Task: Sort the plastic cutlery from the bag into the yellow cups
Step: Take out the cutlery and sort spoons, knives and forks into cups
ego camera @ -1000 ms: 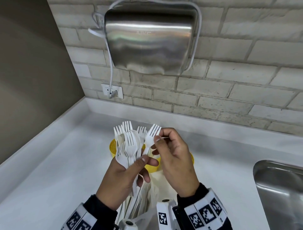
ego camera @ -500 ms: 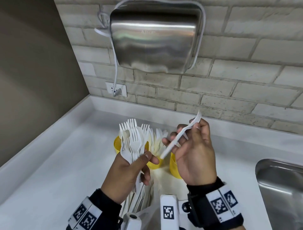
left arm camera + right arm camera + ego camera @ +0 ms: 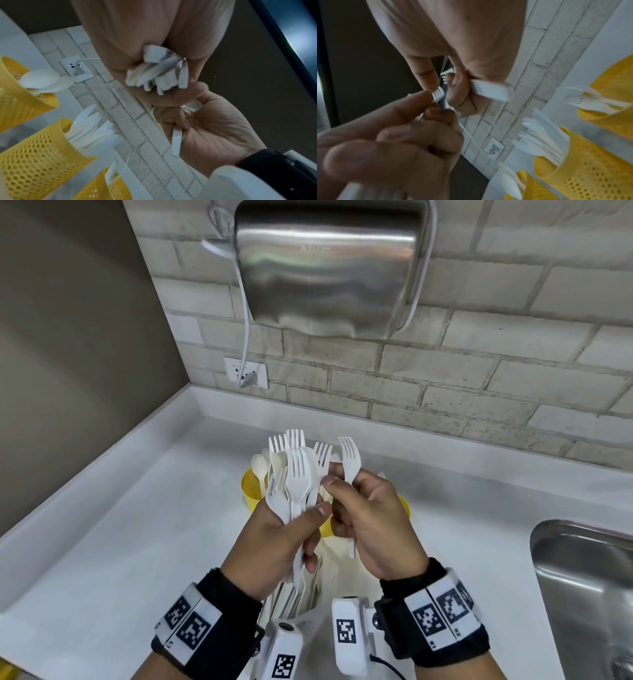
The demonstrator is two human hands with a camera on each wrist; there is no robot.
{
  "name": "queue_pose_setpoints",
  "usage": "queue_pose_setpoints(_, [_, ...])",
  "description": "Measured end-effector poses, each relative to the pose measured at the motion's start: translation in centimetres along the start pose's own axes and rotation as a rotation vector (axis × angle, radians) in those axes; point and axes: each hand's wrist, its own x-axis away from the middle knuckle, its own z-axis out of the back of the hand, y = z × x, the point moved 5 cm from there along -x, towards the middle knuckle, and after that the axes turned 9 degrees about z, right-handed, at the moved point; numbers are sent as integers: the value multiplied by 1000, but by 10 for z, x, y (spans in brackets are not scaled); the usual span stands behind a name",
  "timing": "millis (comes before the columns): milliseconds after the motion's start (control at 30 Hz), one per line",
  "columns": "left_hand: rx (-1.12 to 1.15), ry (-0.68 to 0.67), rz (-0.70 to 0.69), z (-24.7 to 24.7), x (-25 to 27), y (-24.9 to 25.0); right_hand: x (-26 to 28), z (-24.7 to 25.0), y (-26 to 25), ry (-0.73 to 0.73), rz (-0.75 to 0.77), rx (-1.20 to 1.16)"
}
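now the right hand (image 3: 371, 518) is back at the left hand (image 3: 274, 542), its fingers curled round a single fork (image 3: 350, 463) that stands tines-up just right of the bunch (image 3: 294, 474). half a second ago that hand was out to the right, away from the bunch, with one white piece held slanting above the cups; a second ago it was up against the bunch much as it is now. so one piece seems to have gone off to a cup and the next is being drawn out, though the drop itself is not shown. the left hand is clamped on the bunch, mostly forks with a spoon or two among them, thumb across the front, and it has barely shifted. the two hands touch at the fingertips. below and beyond them stand three yellow cups (image 3: 30, 162): the one left of the hands holds spoons (image 3: 41, 79), the middle one knives (image 3: 92, 134), the one under the right hand a few forks. the bag (image 3: 318, 621) lies open below the wrists with more pieces in it. by my reckoning this fork belongs in the right-hand cup, and with a full fist plus the bag, the sorting is far from done.
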Motion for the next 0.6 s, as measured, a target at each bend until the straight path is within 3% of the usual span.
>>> queue_pose_setpoints(300, [-69,16,-33,1,0,-1,6,-16,-3,-104,10,-19])
queue_pose_setpoints(600, [-92,20,-50,0,-5,6,2,-21,-2,-54,25,-64])
